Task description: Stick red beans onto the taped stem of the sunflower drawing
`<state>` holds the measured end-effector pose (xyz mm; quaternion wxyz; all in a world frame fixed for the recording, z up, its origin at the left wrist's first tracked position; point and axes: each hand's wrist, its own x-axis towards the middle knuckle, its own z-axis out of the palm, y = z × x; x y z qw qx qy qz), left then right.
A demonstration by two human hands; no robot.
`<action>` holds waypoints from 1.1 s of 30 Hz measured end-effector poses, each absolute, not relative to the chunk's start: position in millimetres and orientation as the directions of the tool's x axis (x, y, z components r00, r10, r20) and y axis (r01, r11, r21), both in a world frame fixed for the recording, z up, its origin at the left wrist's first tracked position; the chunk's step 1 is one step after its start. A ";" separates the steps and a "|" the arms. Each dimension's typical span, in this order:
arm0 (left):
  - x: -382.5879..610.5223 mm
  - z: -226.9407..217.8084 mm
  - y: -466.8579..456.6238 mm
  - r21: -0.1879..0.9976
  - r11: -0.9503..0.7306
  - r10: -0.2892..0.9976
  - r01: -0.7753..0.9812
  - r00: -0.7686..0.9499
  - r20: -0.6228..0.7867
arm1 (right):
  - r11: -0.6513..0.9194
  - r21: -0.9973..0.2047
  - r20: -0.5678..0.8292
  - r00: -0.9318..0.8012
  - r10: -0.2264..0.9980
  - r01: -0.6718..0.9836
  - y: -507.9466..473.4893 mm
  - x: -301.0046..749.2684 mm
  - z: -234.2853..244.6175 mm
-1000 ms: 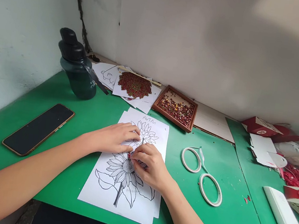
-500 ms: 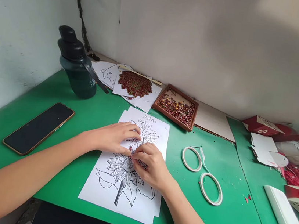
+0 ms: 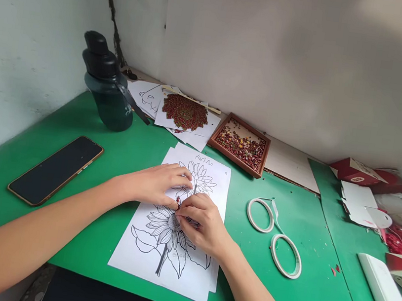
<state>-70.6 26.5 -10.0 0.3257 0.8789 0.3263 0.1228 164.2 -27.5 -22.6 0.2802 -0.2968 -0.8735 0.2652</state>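
1. Sunflower drawing on white paper, lower centre of frame, flat on the green table near its front edge.
2. Right hand over the flower head, fingertips pinched together at small red beans; whether a bean is gripped, not discernible.
3. Left hand resting on the sheet's upper half, fingers loose, hiding part of the smaller bloom.
4. Tape rings, two, right of the sheet, clear of it.
5. Wooden tray of beans and bean-covered sheet beyond, by the wall.
6. Dark bottle upper left; phone at left, screen up.
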 end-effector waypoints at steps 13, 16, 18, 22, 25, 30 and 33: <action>-71.4 -10.2 27.1 0.649 -0.580 0.656 0.492 0.755 0.014 | 0.686 -0.612 0.370 -0.623 0.689 0.395 -25.6 166.9 -22.4; -71.3 -11.6 27.7 0.649 -0.584 0.657 0.488 0.754 0.025 | 0.696 -0.596 0.345 -0.654 0.673 0.401 -26.4 166.1 -22.1; -71.4 -11.9 27.6 0.647 -0.585 0.658 0.490 0.752 0.025 | 0.697 -0.591 0.357 -0.643 0.678 0.406 -26.5 166.3 -21.8; -71.2 -12.1 27.0 0.645 -0.593 0.658 0.482 0.752 0.043 | 0.695 -0.589 0.362 -0.634 0.683 0.413 -26.5 166.5 -21.3; -70.4 -13.2 27.0 0.638 -0.601 0.655 0.481 0.754 0.049 | 0.692 -0.582 0.336 -0.649 0.683 0.427 -26.8 166.1 -21.6; -69.0 -14.8 27.4 0.627 -0.602 0.660 0.494 0.750 0.042 | 0.704 -0.586 0.399 -0.613 0.682 0.402 -27.4 165.1 -21.5; -69.1 -14.0 27.2 0.631 -0.602 0.659 0.489 0.751 0.047 | 0.706 -0.568 0.362 -0.642 0.675 0.422 -27.3 165.0 -21.4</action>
